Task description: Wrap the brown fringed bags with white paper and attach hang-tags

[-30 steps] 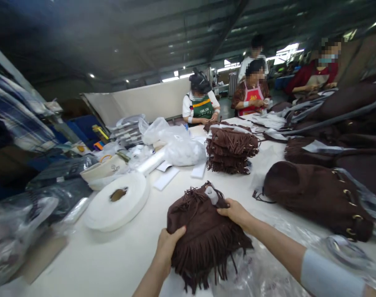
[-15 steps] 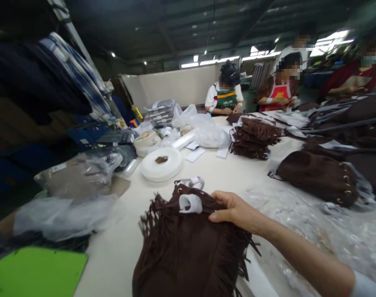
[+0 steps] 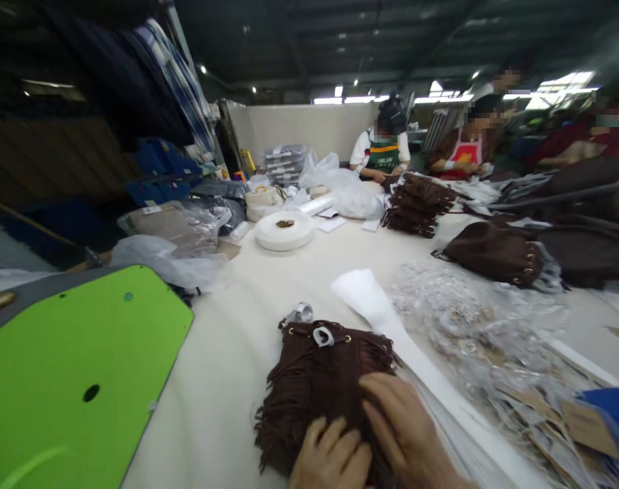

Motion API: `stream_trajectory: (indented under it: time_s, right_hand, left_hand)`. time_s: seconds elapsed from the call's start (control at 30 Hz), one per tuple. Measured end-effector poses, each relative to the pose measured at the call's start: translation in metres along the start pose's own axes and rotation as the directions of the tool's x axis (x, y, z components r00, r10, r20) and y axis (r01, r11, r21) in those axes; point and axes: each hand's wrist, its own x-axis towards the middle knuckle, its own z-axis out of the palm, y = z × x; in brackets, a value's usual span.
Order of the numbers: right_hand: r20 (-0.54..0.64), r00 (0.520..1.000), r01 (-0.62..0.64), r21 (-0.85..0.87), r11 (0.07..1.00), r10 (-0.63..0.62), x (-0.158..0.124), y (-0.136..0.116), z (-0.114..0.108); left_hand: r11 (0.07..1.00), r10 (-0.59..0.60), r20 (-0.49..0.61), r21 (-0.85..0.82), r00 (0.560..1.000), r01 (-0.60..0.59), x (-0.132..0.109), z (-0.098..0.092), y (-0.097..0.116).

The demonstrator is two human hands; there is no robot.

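Note:
A brown fringed suede bag (image 3: 320,380) lies on the cream table (image 3: 228,380) close to me, its top with a small white tag pointing away. My left hand (image 3: 330,458) rests on the bag's near lower part with fingers bent over the fringe. Beside it, my right hand (image 3: 401,428) lies flat on the bag's right side, fingers stretched out and pressing the fringe down.
A white strip (image 3: 391,326) and clear plastic bags (image 3: 472,326) lie to the right. A bright green panel (image 3: 70,380) is at left. A white tape roll (image 3: 284,231), stacked fringed bags (image 3: 416,204) and another brown bag (image 3: 493,251) sit farther off. Several other people work at the far end.
The bag has come nearer to me and now lies flat. My right hand slid from its top down onto its side, and my left hand is back on the bag. The view swung left.

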Motion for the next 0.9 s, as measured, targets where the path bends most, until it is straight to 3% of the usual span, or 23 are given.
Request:
stream_trajectory:
  time_s: [0.03, 0.07, 0.1, 0.13, 0.17, 0.2, 0.27, 0.3, 0.37, 0.47, 0.5, 0.53, 0.6, 0.7, 0.77, 0.83, 0.9]
  right_hand:
    - [0.045, 0.995, 0.094, -0.040, 0.995, -0.092, -0.017, -0.008, 0.000]
    - [0.096, 0.982, 0.168, -0.085, 0.982, -0.160, -0.034, -0.015, 0.002]
    - [0.129, 0.973, 0.207, -0.138, 0.968, -0.190, -0.050, -0.019, 0.005]
    - [0.125, 0.975, 0.204, -0.199, 0.958, -0.181, -0.065, -0.023, 0.009]
    - [0.084, 0.986, 0.165, -0.259, 0.952, -0.148, -0.079, -0.025, 0.012]
    - [0.017, 0.994, 0.105, -0.307, 0.946, -0.105, -0.091, -0.026, 0.015]
    - [-0.118, 0.990, 0.028, -0.341, 0.940, -0.072, -0.107, -0.029, 0.018]
    - [-0.156, 0.984, 0.028, -0.338, 0.941, -0.085, -0.110, -0.031, 0.018]
    - [-0.172, 0.974, 0.084, -0.333, 0.939, -0.148, -0.108, -0.037, 0.019]
    - [-0.154, 0.957, 0.175, -0.374, 0.911, -0.247, -0.096, -0.046, 0.020]
    - [-0.136, 0.952, 0.202, -0.392, 0.897, -0.274, -0.093, -0.048, 0.021]
    - [-0.113, 0.950, 0.224, -0.408, 0.885, -0.292, -0.092, -0.047, 0.021]
    - [-0.081, 0.953, 0.233, -0.417, 0.878, -0.291, -0.095, -0.042, 0.020]
    - [-0.172, 0.962, 0.134, -0.381, 0.915, -0.212, -0.104, -0.034, 0.019]
    - [-0.238, 0.958, 0.078, -0.328, 0.941, -0.162, -0.103, -0.035, 0.020]
    - [-0.225, 0.966, 0.061, -0.290, 0.955, -0.130, -0.094, -0.042, 0.024]
    - [-0.147, 0.981, 0.082, -0.273, 0.959, -0.125, -0.081, -0.050, 0.030]
  left_hand:
    - [0.977, 0.051, 0.032, 0.206, 0.998, -0.056, 0.005, -0.008, 0.001]
    - [0.910, 0.057, -0.004, 0.411, 0.998, -0.050, 0.006, -0.018, 0.001]
    - [0.819, 0.018, -0.153, 0.569, 0.988, 0.074, 0.002, -0.030, 0.000]
    - [0.712, -0.044, -0.326, 0.653, 0.944, 0.259, -0.007, -0.043, -0.002]
    - [0.601, -0.134, -0.465, 0.664, 0.875, 0.445, -0.018, -0.056, -0.006]
    - [0.545, -0.184, -0.535, 0.642, 0.825, 0.539, -0.029, -0.067, -0.008]
    - [0.508, -0.191, -0.585, 0.628, 0.788, 0.589, -0.049, -0.079, -0.007]
    - [0.517, -0.149, -0.586, 0.640, 0.796, 0.568, -0.054, -0.078, -0.003]
    - [0.564, -0.011, -0.520, 0.702, 0.854, 0.435, -0.050, -0.062, 0.009]
    - [0.680, 0.165, -0.230, 0.731, 0.959, 0.059, -0.022, -0.030, 0.025]
    - [0.697, 0.154, -0.189, 0.716, 0.970, 0.029, -0.012, -0.025, 0.025]
    - [0.713, 0.123, -0.179, 0.700, 0.976, 0.039, -0.006, -0.026, 0.021]
    - [0.720, 0.010, -0.254, 0.673, 0.967, 0.169, -0.006, -0.040, 0.003]
    - [0.680, -0.155, -0.433, 0.606, 0.888, 0.414, -0.031, -0.079, -0.032]
    - [0.650, -0.200, -0.513, 0.568, 0.835, 0.505, -0.051, -0.094, -0.043]
    - [0.662, -0.129, -0.528, 0.585, 0.839, 0.470, -0.061, -0.089, -0.038]
    - [0.710, 0.010, -0.433, 0.638, 0.901, 0.299, -0.060, -0.070, -0.027]
